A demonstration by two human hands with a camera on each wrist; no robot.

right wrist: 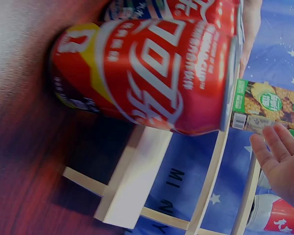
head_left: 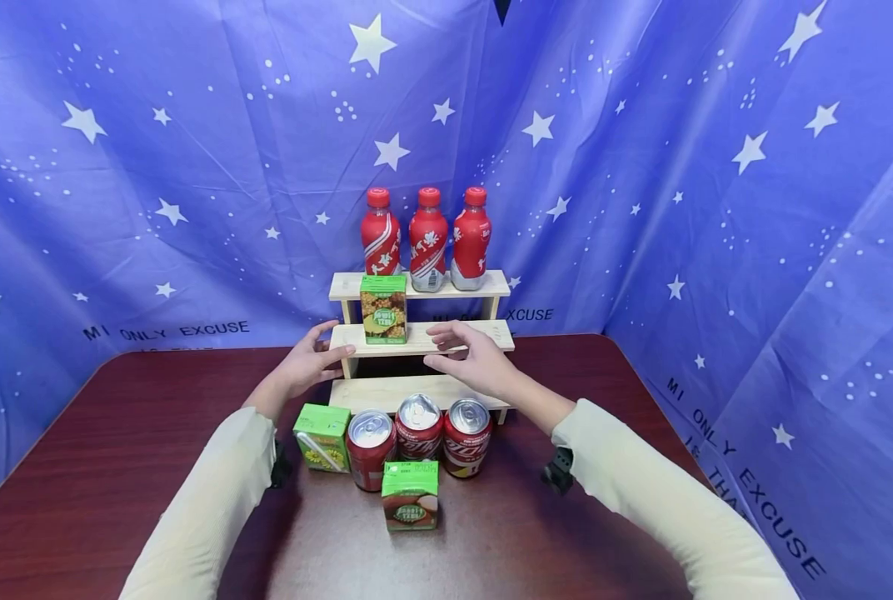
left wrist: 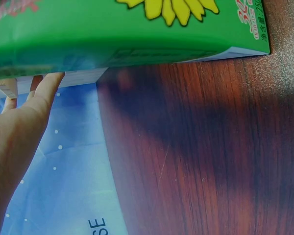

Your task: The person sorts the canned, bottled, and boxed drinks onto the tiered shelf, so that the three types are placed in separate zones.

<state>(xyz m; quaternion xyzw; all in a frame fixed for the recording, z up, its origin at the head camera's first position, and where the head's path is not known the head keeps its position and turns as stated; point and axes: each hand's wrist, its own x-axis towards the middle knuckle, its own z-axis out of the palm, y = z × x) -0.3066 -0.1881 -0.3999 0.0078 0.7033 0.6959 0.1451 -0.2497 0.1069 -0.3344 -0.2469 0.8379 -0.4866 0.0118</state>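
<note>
A three-tier wooden shelf stand (head_left: 457, 335) stands on the table. At the left end of its middle tier is my left hand (head_left: 301, 367), thumb by the board's edge and fingers extended. My right hand (head_left: 476, 362) hovers at the right part of that tier, fingers loosely bent around nothing. Between the hands, toward the left, a green-topped juice carton (head_left: 384, 312) stands upright on the middle tier; the right wrist view shows the same carton (right wrist: 269, 104) beyond the right fingertips. Three red bottles (head_left: 428, 242) stand in a row on the top tier.
In front of the stand are three red soda cans (head_left: 419, 429), a green carton with a straw (head_left: 322, 437) at their left, and another carton (head_left: 411, 497) nearer the front. A starry blue curtain (head_left: 192, 167) surrounds the dark wooden table (head_left: 102, 467).
</note>
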